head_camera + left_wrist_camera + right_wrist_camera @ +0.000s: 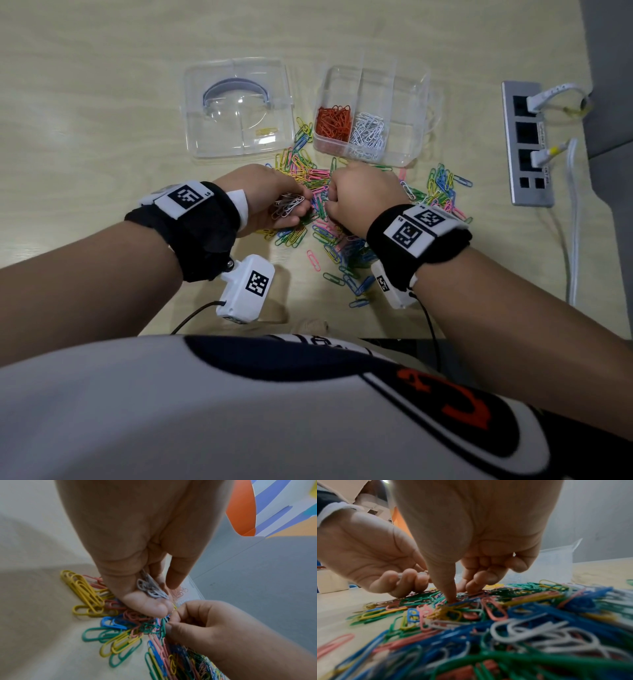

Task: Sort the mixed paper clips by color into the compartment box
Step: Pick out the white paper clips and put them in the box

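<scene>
Here two compartments (349, 126) hold clips, red and white.

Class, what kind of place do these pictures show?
Probably an office desk: a pale wood-grain tabletop, a silver desk power strip with white cables plugged in, and a blue-grey partition panel beside it.

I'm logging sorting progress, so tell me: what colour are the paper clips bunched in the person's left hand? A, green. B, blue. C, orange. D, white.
D: the left hand grips a bunch of white paper clips, also seen pale in its curled fingers from the left wrist view.
</scene>
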{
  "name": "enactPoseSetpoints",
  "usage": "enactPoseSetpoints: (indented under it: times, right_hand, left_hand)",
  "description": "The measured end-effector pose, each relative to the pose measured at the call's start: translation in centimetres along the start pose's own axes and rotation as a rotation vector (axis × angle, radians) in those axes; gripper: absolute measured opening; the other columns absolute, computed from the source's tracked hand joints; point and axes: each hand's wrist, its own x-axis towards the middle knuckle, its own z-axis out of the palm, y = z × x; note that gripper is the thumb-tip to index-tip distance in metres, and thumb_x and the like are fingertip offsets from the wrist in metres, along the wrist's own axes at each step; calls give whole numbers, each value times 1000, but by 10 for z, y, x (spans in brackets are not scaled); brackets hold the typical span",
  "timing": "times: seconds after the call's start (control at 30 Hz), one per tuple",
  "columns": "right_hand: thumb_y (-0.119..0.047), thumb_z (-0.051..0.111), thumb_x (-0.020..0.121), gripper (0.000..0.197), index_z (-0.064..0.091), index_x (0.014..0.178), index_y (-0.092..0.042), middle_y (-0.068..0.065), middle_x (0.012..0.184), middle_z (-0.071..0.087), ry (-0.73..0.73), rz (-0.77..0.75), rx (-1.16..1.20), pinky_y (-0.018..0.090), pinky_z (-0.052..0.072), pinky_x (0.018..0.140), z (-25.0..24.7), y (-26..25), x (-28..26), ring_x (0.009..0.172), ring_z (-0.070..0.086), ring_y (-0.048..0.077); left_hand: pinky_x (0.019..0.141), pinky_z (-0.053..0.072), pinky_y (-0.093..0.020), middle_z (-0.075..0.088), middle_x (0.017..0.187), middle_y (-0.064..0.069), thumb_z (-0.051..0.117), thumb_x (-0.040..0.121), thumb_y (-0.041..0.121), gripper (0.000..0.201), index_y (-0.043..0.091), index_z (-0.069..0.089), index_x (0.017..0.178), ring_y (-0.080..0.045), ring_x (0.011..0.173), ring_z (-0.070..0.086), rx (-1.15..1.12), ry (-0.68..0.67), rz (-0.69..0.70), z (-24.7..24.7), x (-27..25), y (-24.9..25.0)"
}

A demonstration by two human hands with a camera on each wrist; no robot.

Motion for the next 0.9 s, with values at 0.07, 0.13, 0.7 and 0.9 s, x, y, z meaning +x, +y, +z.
enactPoseSetpoints:
  times: [0.07,0.13,0.7,0.9]
  right_hand:
    - [-31,53,91,24,62,108,-18,6,112,59,-12,-13,-12,40,44,88,-1,0,-1,105,60,30]
    - [-28,53,89,20,61,105,-17,7,110,60,-31,-10,19,40,45,86,-2,2,-3,102,59,31]
    - [-25,53,91,10,61,85,-22,-2,86,59,236,182,369,30,40,68,-6,28,-18,82,57,21]
    - [-40,67,85,19,53,88,-28,-3,93,59,-13,175,261,36,48,79,4,32,-21,88,56,21]
  left_hand:
    - [53,54,-18,61,65,-6,50,96,11,16,5,63,90,-10,54,59,-6,-4,8,0,1,1]
    - [52,54,-18,62,63,-6,51,96,11,15,5,64,89,-10,54,59,-13,-1,15,-1,1,1]
    - [48,51,-14,58,59,2,40,102,27,31,14,58,81,-4,48,56,-41,-51,32,13,1,0]
    - [54,52,-14,59,64,0,44,100,22,25,13,59,82,-6,52,57,5,-35,30,10,-1,1]
